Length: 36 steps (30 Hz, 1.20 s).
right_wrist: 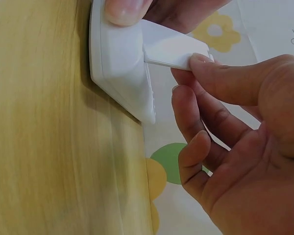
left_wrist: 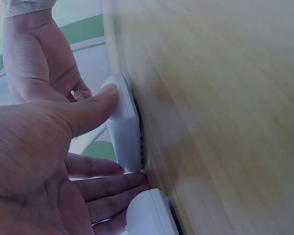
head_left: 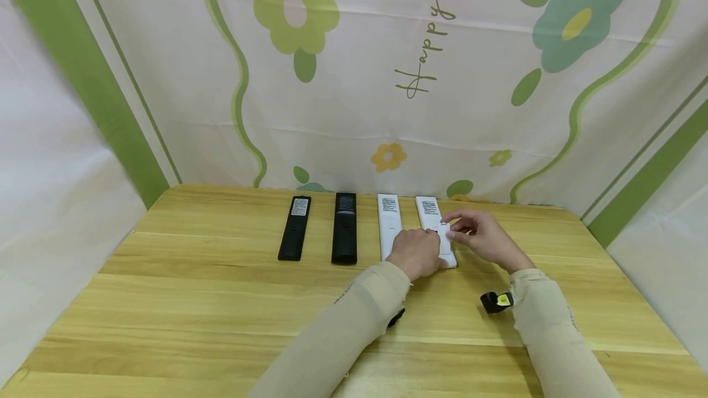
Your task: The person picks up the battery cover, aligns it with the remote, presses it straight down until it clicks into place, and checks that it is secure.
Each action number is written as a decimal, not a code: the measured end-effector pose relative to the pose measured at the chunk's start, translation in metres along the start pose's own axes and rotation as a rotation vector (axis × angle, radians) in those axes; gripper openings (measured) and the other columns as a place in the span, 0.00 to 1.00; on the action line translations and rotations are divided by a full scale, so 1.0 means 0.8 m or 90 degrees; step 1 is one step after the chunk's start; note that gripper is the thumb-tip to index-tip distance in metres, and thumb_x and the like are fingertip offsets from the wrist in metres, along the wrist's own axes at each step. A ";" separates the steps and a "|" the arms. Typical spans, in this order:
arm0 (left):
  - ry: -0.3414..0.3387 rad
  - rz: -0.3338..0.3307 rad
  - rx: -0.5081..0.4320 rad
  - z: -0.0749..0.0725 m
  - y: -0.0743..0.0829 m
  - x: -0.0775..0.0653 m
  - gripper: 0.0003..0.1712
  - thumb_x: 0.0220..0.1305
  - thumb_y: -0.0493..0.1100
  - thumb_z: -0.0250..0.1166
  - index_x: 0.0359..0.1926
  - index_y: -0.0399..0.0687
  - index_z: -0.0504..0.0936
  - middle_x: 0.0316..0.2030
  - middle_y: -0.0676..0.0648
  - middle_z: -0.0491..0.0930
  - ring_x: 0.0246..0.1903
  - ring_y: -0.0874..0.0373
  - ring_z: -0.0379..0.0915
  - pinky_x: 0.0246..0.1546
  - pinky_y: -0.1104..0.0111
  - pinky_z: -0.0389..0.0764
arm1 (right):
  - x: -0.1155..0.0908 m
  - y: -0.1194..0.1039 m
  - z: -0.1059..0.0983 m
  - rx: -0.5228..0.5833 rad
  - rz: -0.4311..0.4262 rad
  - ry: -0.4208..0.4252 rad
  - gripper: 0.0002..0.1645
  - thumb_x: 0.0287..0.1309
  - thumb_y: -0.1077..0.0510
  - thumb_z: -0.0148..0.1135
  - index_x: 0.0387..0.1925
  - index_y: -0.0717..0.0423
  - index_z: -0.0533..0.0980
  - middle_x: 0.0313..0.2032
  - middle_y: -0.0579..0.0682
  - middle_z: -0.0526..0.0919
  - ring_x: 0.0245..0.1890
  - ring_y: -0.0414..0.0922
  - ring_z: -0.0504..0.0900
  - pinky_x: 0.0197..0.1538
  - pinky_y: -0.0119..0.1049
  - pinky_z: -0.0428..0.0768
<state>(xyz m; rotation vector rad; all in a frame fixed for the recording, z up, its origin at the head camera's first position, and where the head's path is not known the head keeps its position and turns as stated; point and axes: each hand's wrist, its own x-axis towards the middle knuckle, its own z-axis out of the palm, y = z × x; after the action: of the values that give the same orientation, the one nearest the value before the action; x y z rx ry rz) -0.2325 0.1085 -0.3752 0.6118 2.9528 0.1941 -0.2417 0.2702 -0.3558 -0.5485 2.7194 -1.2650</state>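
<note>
Face down near the table's back edge lies a white remote control [head_left: 428,207], the rightmost in a row. My left hand [head_left: 416,253] grips its near end; in the left wrist view the thumb presses one edge while the fingers lie along the side. My right hand [head_left: 480,237] pinches a white battery cover [right_wrist: 169,45] between thumb and fingers. In the right wrist view the cover stands tilted up from the remote's back, with its lower end right at the remote body. The left hand hides part of the battery compartment in the head view.
Left of it lie another white remote [head_left: 389,210], a black remote [head_left: 344,235] and a slimmer black remote [head_left: 294,232]. A small black piece with a yellow patch [head_left: 503,300] is beside the right sleeve. A printed cloth [head_left: 343,103] hangs behind the wooden table [head_left: 210,312].
</note>
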 end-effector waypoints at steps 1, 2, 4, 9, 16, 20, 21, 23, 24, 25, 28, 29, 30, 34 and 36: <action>0.000 0.000 0.001 0.000 0.000 0.000 0.31 0.55 0.67 0.61 0.52 0.53 0.79 0.41 0.54 0.81 0.30 0.63 0.72 0.29 0.67 0.75 | -0.001 -0.002 0.000 0.000 0.001 -0.002 0.15 0.58 0.70 0.59 0.48 0.64 0.76 0.35 0.63 0.81 0.37 0.62 0.78 0.32 0.36 0.77; 0.000 0.000 0.003 0.000 0.000 0.000 0.32 0.55 0.67 0.61 0.53 0.53 0.79 0.42 0.54 0.81 0.30 0.62 0.73 0.30 0.67 0.75 | -0.001 -0.003 0.000 0.000 0.003 -0.004 0.15 0.58 0.70 0.59 0.48 0.64 0.76 0.35 0.63 0.81 0.37 0.62 0.78 0.31 0.35 0.77; 0.000 0.001 0.004 0.000 0.000 0.000 0.32 0.55 0.67 0.61 0.54 0.53 0.78 0.43 0.53 0.81 0.32 0.62 0.74 0.30 0.67 0.75 | 0.000 0.001 0.000 0.005 0.004 -0.007 0.15 0.58 0.70 0.59 0.48 0.64 0.76 0.35 0.63 0.81 0.37 0.62 0.78 0.31 0.35 0.77; -0.003 0.000 0.004 0.001 -0.001 0.000 0.33 0.55 0.68 0.60 0.55 0.53 0.77 0.44 0.53 0.81 0.32 0.62 0.74 0.30 0.67 0.75 | 0.010 0.029 0.002 0.000 0.003 -0.005 0.15 0.58 0.67 0.61 0.48 0.57 0.77 0.34 0.57 0.82 0.36 0.57 0.79 0.31 0.34 0.77; 0.001 -0.001 0.003 0.001 -0.001 0.001 0.34 0.55 0.68 0.60 0.55 0.52 0.77 0.44 0.53 0.81 0.31 0.62 0.73 0.30 0.67 0.75 | 0.014 0.038 0.005 -0.047 -0.035 0.015 0.16 0.55 0.68 0.63 0.46 0.55 0.78 0.31 0.51 0.82 0.31 0.48 0.79 0.31 0.34 0.78; 0.001 -0.001 0.005 0.001 -0.001 0.000 0.32 0.55 0.68 0.61 0.53 0.53 0.78 0.42 0.53 0.81 0.29 0.63 0.72 0.29 0.67 0.75 | 0.014 0.033 0.008 -0.085 -0.044 0.025 0.17 0.53 0.69 0.65 0.46 0.56 0.79 0.30 0.50 0.81 0.31 0.46 0.78 0.32 0.35 0.77; 0.001 -0.001 0.005 0.001 -0.001 0.000 0.32 0.55 0.68 0.61 0.52 0.53 0.79 0.41 0.53 0.81 0.28 0.63 0.72 0.28 0.67 0.74 | 0.014 0.033 0.009 -0.095 -0.046 0.026 0.17 0.53 0.69 0.65 0.46 0.57 0.79 0.30 0.50 0.81 0.31 0.46 0.78 0.32 0.35 0.77; 0.001 -0.001 0.004 0.001 -0.001 -0.001 0.31 0.55 0.67 0.61 0.51 0.53 0.79 0.40 0.53 0.81 0.27 0.63 0.71 0.27 0.67 0.74 | 0.013 0.030 0.010 -0.113 -0.044 0.027 0.17 0.53 0.68 0.65 0.46 0.56 0.79 0.30 0.50 0.80 0.31 0.45 0.77 0.33 0.35 0.77; 0.001 -0.001 0.003 0.001 -0.001 -0.001 0.31 0.55 0.67 0.61 0.51 0.52 0.79 0.40 0.53 0.81 0.27 0.63 0.70 0.27 0.67 0.74 | 0.013 0.030 0.010 -0.120 -0.044 0.027 0.17 0.53 0.68 0.65 0.46 0.56 0.79 0.30 0.50 0.80 0.31 0.45 0.77 0.33 0.36 0.76; 0.001 -0.001 0.003 0.001 0.000 -0.001 0.31 0.55 0.67 0.61 0.51 0.52 0.79 0.40 0.53 0.81 0.27 0.63 0.70 0.27 0.67 0.74 | 0.013 0.029 0.011 -0.125 -0.045 0.026 0.17 0.53 0.68 0.65 0.46 0.57 0.79 0.29 0.50 0.80 0.31 0.45 0.77 0.33 0.36 0.76; 0.001 0.000 0.005 0.001 0.000 -0.001 0.31 0.55 0.67 0.61 0.51 0.52 0.79 0.40 0.53 0.81 0.27 0.63 0.71 0.27 0.67 0.74 | 0.013 0.027 0.012 -0.135 -0.039 0.025 0.17 0.53 0.68 0.64 0.46 0.58 0.79 0.29 0.49 0.79 0.31 0.45 0.76 0.33 0.36 0.75; 0.001 0.000 0.006 0.001 0.000 -0.001 0.31 0.55 0.67 0.61 0.51 0.52 0.79 0.40 0.53 0.81 0.27 0.62 0.71 0.27 0.67 0.74 | 0.013 0.027 0.012 -0.137 -0.037 0.024 0.17 0.53 0.68 0.64 0.47 0.58 0.79 0.29 0.49 0.79 0.31 0.45 0.76 0.33 0.36 0.75; 0.001 -0.001 0.007 0.001 0.000 -0.001 0.31 0.55 0.67 0.61 0.51 0.51 0.79 0.40 0.52 0.81 0.27 0.62 0.71 0.27 0.67 0.74 | 0.013 0.028 0.012 -0.138 -0.036 0.023 0.17 0.53 0.69 0.64 0.47 0.59 0.79 0.29 0.49 0.79 0.31 0.45 0.76 0.33 0.36 0.75; 0.003 -0.001 0.012 0.001 0.000 -0.001 0.32 0.55 0.68 0.60 0.51 0.51 0.79 0.39 0.52 0.81 0.28 0.62 0.72 0.26 0.67 0.74 | 0.014 0.031 0.013 -0.142 -0.026 0.017 0.18 0.54 0.68 0.64 0.48 0.61 0.78 0.29 0.49 0.78 0.32 0.45 0.75 0.34 0.35 0.75; 0.002 -0.001 0.013 0.001 0.001 -0.001 0.31 0.55 0.68 0.60 0.51 0.52 0.79 0.39 0.52 0.81 0.27 0.62 0.72 0.26 0.67 0.74 | 0.014 0.033 0.014 -0.142 -0.025 0.013 0.18 0.54 0.68 0.64 0.48 0.61 0.78 0.29 0.49 0.78 0.32 0.45 0.75 0.34 0.35 0.75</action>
<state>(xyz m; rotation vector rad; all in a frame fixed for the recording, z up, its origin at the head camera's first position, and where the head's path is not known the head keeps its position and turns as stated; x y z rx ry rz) -0.2314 0.1086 -0.3756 0.6128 2.9622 0.1654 -0.2570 0.2738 -0.3824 -0.6149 2.8994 -0.9860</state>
